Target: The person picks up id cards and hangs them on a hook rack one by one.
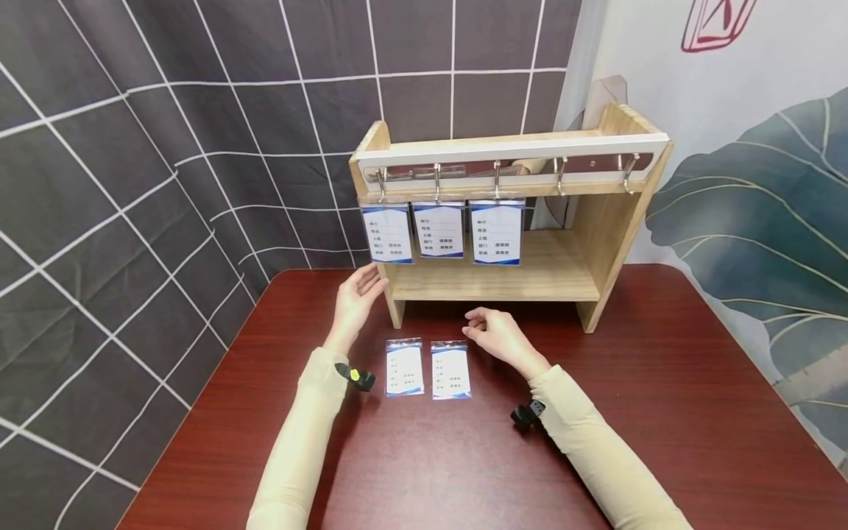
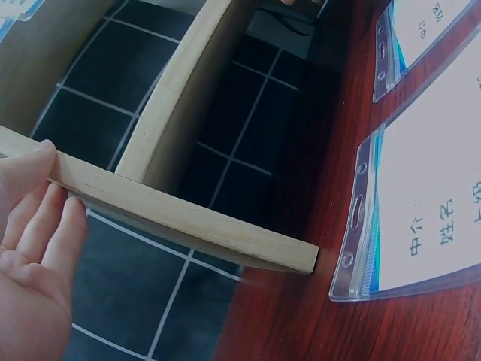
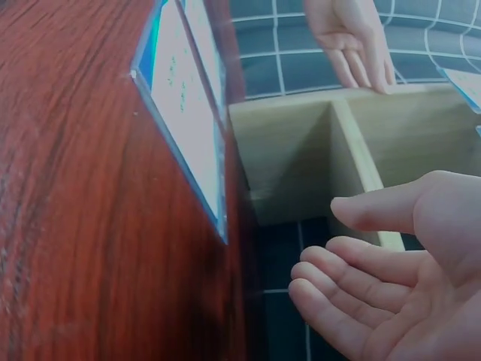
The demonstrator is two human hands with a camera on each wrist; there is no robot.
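Observation:
My left hand (image 1: 353, 303) is at the left side panel (image 2: 195, 214) of a wooden shelf (image 1: 490, 283). Its thumb touches the panel's front edge, and the fairly straight fingers lie along the outer side. Just above it hangs a badge card in a clear sleeve (image 1: 387, 234), beside a second card (image 1: 439, 232) and a third card (image 1: 495, 232). My right hand (image 1: 500, 337) hovers before the shelf, fingers loosely bent, holding nothing. On the table, left of that hand, two more badge cards lie flat, a left one (image 1: 404, 368) and a right one (image 1: 450, 370).
Metal hooks run along the shelf's white rail (image 1: 510, 151); two of them, a fourth hook (image 1: 562, 177) and a fifth hook (image 1: 629, 174), are at the right. The shelf stands at the back of a red-brown table (image 1: 662, 412). A dark gridded curtain (image 1: 218, 118) hangs behind.

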